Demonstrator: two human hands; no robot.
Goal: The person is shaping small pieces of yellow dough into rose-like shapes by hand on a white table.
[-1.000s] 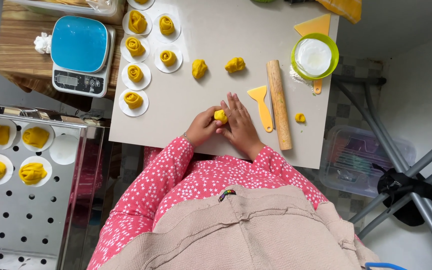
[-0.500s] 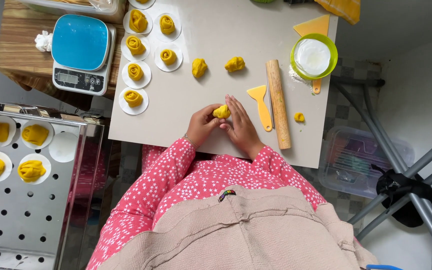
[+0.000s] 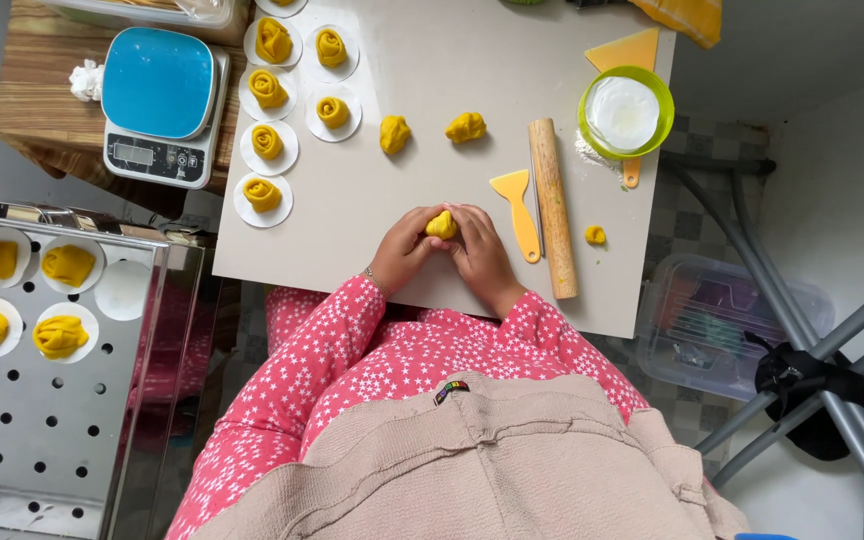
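Fingertips of both hands pinched around a small yellow dough ball (image 3: 441, 224), right at the middle of the near edge of the pale work board (image 3: 352, 230). Left hand (image 3: 402, 250) closed on the ball's left side, right hand (image 3: 482, 255) closed on its right side, thumbs meeting on top. Dough peeking out between the fingers, held just above the board or on it, hard to tell which. Pink star-print sleeves (image 3: 332, 340) running back from both wrists.

Just beside the right hand, a yellow plastic scraper (image 3: 515, 205), and next to that a long wooden rolling pin (image 3: 552, 205) lying straight up the board. Tiny yellow dough scrap (image 3: 595, 235) near the pin's far side. Two loose yellow dough lumps (image 3: 395, 133) farther up the board, well apart from the hands. Rolled yellow dough roses on round white papers (image 3: 263, 195) in two rows at the board's left. Green bowl of white flour (image 3: 625, 112) at the top right. Blue-topped kitchen scale (image 3: 159, 100) on a wooden table to the left. Shiny metal tray with holes (image 3: 42, 400) lower left, with more yellow dough roses (image 3: 60, 335) on it.
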